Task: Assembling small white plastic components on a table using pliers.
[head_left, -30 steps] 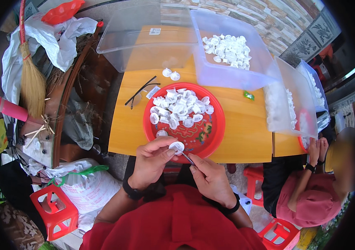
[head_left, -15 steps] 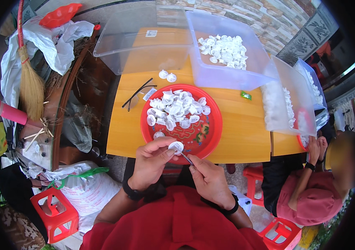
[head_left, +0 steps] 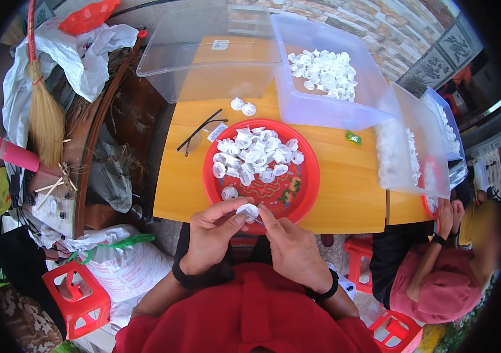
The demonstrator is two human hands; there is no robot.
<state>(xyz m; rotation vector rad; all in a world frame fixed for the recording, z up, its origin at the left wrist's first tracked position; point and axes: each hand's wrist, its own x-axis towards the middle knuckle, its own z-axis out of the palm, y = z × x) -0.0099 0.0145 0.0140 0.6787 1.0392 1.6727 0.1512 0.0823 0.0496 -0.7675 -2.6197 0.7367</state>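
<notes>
My left hand (head_left: 210, 234) pinches a small round white plastic part (head_left: 247, 210) over the near rim of a red tray (head_left: 314, 176). From the right, my right hand (head_left: 299, 252) closes on a thin metal tool (head_left: 258, 222); most of it is hidden in the fingers, so its kind cannot be told. Its tip is at the part's edge, and my right index finger reaches to the same edge. In the tray lies a heap of similar white parts (head_left: 254, 152), and one single part (head_left: 229, 193) rests apart near the front.
Eyeglasses (head_left: 196, 133) and two white parts (head_left: 243, 106) lie beyond the tray on the wooden table (head_left: 350, 200). Behind stand a translucent bin (head_left: 333, 113) of parts and a clear container (head_left: 203, 76). A green packet (head_left: 353, 137) lies rightward. Another person (head_left: 433, 276) sits right.
My right index finger has stretched forward to the white part's edge, and the part has tilted in my left fingers. The whole view has shifted slightly.
</notes>
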